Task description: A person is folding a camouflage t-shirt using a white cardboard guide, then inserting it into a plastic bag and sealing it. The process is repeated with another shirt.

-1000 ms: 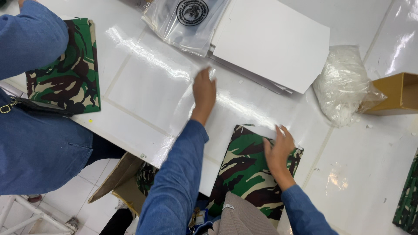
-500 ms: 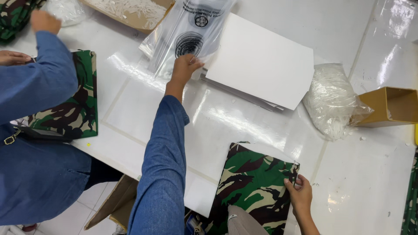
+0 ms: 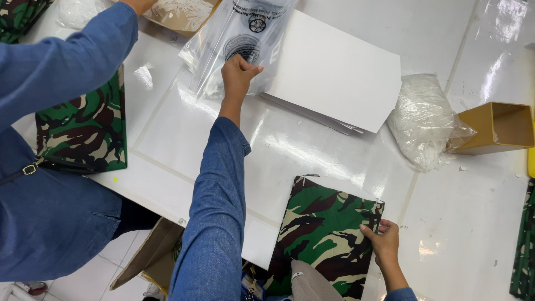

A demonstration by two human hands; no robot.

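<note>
glossy white table (image 3: 312,150) bears camouflage cloth (image 3: 326,234), white sheets (image 3: 340,72), perhaps plastic bags (image 3: 423,120).
</note>
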